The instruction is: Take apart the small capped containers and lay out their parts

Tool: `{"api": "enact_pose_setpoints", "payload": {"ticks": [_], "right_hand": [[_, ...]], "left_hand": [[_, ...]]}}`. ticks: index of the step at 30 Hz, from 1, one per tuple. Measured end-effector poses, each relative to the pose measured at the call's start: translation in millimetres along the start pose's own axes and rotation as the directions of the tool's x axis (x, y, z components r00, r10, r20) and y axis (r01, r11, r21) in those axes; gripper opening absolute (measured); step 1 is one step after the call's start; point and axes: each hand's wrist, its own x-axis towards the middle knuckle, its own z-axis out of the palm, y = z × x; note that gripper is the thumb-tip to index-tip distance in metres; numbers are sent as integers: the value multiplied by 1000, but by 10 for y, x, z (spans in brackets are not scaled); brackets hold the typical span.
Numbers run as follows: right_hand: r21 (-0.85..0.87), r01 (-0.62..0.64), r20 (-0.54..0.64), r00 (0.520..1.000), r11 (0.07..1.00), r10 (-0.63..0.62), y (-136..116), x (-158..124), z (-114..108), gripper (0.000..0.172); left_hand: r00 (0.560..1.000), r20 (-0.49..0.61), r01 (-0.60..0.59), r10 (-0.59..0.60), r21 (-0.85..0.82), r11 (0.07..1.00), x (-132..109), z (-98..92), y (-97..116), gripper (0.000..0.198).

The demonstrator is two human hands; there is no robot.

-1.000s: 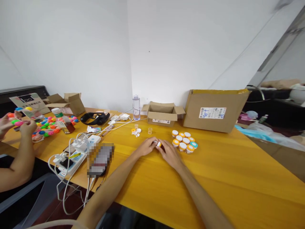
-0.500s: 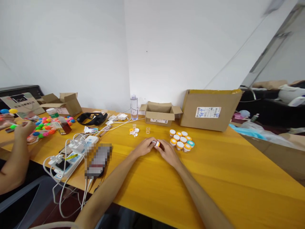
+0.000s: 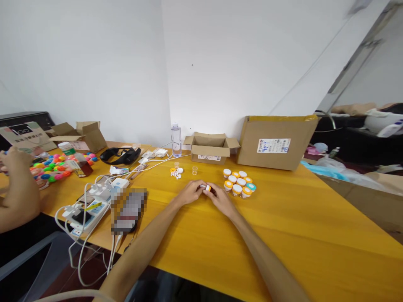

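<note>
My left hand (image 3: 189,193) and my right hand (image 3: 220,199) meet on the yellow table (image 3: 283,226), fingers closed together around a small jar with an orange and white cap (image 3: 208,188). Most of the jar is hidden by my fingers. Just right of my hands stands a cluster of several small jars (image 3: 239,183) with orange, white and teal lids. Beyond my left hand lie loose caps and small white pieces (image 3: 176,172) and a tiny clear vial (image 3: 194,170).
An open small cardboard box (image 3: 210,147), a large box (image 3: 277,142) and a water bottle (image 3: 176,139) stand at the back. A power strip with cables (image 3: 91,201) lies left. Another person's arm (image 3: 19,188) works by coloured balls (image 3: 53,165) at far left.
My hands stay together on the small jar, shifting only slightly. The other person's hands at the far left have lowered toward the coloured balls.
</note>
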Motion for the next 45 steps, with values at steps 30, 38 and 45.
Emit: {"api": "enact_pose_setpoints", "payload": {"ticks": [30, 38, 45], "right_hand": [[-74, 20, -32, 999, 997, -22, -36, -29, 30, 24], [-69, 7, -31, 999, 998, -9, -55, -31, 30, 23], [-67, 10, -32, 999, 998, -13, -38, -32, 37, 23]], "left_hand": [[999, 16, 41, -40, -37, 998, 19, 7, -20, 17], [999, 21, 39, -39, -39, 998, 18, 4, -5, 16], [999, 18, 35, -34, -34, 999, 16, -3, 6, 15]]}}
